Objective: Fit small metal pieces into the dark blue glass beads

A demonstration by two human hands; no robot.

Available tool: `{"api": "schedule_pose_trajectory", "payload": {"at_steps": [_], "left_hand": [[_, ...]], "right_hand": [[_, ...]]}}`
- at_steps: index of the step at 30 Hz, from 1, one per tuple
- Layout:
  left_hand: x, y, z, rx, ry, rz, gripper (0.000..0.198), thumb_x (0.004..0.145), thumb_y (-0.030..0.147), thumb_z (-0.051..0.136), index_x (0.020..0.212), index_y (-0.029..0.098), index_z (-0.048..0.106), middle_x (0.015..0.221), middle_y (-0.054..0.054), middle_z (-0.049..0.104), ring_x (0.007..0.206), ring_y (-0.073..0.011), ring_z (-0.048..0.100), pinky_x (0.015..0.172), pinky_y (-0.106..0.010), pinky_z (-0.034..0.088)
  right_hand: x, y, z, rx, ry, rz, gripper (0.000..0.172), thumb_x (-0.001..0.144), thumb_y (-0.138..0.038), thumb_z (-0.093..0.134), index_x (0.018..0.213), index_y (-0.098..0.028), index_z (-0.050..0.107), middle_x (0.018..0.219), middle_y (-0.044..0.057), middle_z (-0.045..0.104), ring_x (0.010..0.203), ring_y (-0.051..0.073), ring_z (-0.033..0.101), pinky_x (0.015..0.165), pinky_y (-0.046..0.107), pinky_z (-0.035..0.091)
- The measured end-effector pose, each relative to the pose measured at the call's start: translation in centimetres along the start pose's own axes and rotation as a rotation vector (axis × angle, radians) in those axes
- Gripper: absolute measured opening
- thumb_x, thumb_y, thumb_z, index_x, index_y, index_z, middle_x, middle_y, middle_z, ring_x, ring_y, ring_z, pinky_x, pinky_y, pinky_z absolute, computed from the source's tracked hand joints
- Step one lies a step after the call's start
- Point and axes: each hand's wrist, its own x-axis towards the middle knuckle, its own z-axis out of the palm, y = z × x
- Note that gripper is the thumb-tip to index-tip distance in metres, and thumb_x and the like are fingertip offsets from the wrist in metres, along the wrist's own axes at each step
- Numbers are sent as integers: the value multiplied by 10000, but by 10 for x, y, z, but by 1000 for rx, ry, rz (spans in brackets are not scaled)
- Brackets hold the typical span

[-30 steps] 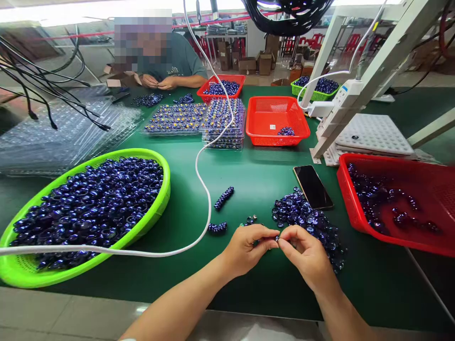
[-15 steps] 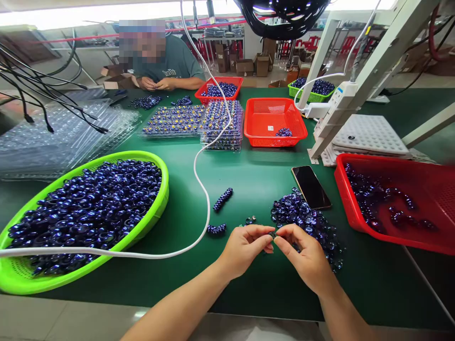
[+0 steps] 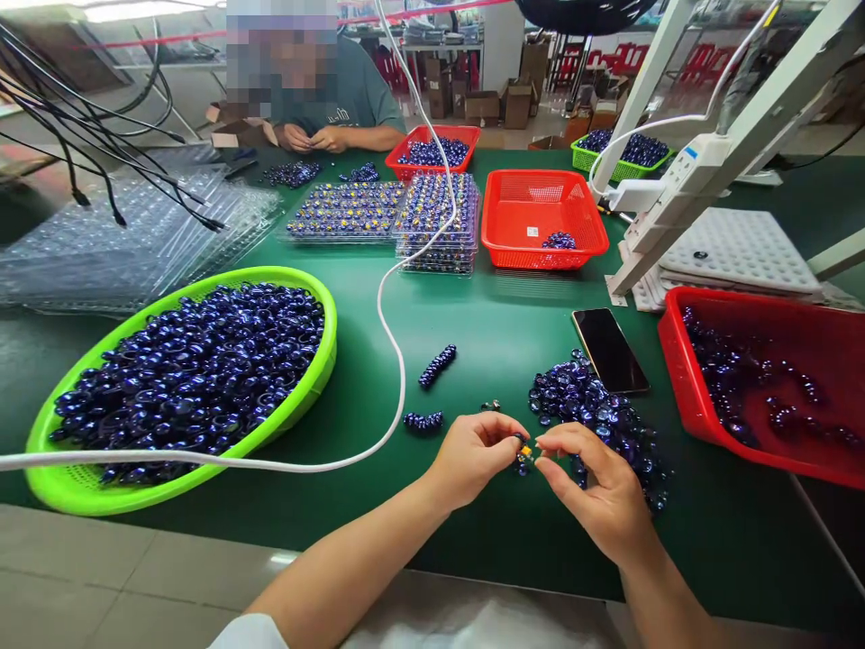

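Note:
My left hand point(image 3: 477, 458) pinches a small shiny dark-blue piece with a yellow part point(image 3: 525, 452) between thumb and fingers. Its exact kind is too small to make out. My right hand point(image 3: 598, 473) is just right of it, thumb and index fingertips slightly apart, and I see nothing held there. Beyond and beside the right hand spreads a pile of glossy blue round pieces point(image 3: 581, 388). Two short rows of blue ring-like pieces, one farther off point(image 3: 438, 366) and one nearer point(image 3: 423, 423), lie left of my hands. A small loose piece point(image 3: 491, 406) rests just beyond my left fingers.
A green basket point(image 3: 328, 361) full of blue rings stands left, crossed by a white cable point(image 3: 398, 361). A phone point(image 3: 612, 351) touches the pile. Red baskets point(image 3: 676, 361) point(image 3: 496, 239), filled clear trays point(image 3: 436, 225) and a metal post point(image 3: 736, 135) stand around. A co-worker point(image 3: 358, 90) sits opposite.
My right fingertips have come away from the left ones, and a yellow part now shows in the left pinch. The whole view has shifted slightly.

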Motion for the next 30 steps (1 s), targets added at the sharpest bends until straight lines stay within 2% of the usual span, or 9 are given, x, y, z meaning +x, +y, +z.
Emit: {"api": "schedule_pose_trajectory", "payload": {"at_steps": [5,8,11,16,19,23,27,30], "left_hand": [[-2,-3,5,23,1,22,108,651,167,701,745,114,706,647,-5,645,572,-80,533,553,-198,422],[-2,-6,6,87,4,32,154,690,203,703,814,115,724,667,-14,662,535,-75,515,514,-193,411],[-2,-9,4,211,-19,62,228,761,241,671,935,114,745,744,-51,704,574,-103,563,538,-212,462],[-3,-15,0,412,-89,184,294,851,255,601,1083,138,739,936,-103,739,716,-161,646,641,-259,537],[-4,-15,-2,494,-106,236,289,857,284,624,1087,158,745,955,-103,739,768,-181,660,676,-270,543],[-3,-14,-1,517,-103,222,267,843,319,662,1045,177,762,891,-84,734,743,-176,654,679,-271,534],[-3,-10,-2,366,-115,127,253,821,322,687,989,150,765,841,-74,733,677,-144,620,643,-253,499],[-2,-5,-4,199,-120,66,227,783,313,717,910,132,763,750,-53,717,599,-108,560,572,-225,436]], "right_hand": [[2,-1,7,-143,51,-194,245,858,-48,626,1020,-231,604,917,26,631,874,169,611,780,321,503],[3,1,10,-223,68,-227,220,857,-39,612,986,-216,590,888,31,620,846,175,597,779,342,491],[3,2,11,-249,69,-162,149,875,-66,585,922,-206,570,859,28,600,831,174,586,780,343,480],[4,2,5,-216,17,48,94,919,-156,549,851,-216,571,818,9,593,781,157,572,720,297,459],[5,0,1,-195,-7,187,105,919,-223,573,816,-224,594,788,1,611,731,153,559,665,278,449],[5,0,-2,-166,-16,302,116,903,-288,608,807,-224,622,751,-5,629,676,150,550,624,271,447],[5,-2,-5,-97,-56,320,114,915,-301,597,843,-225,642,768,-5,634,693,150,571,647,269,468],[4,-2,-9,-27,-79,186,124,947,-259,550,993,-253,665,868,11,633,776,154,601,701,274,494]]}}
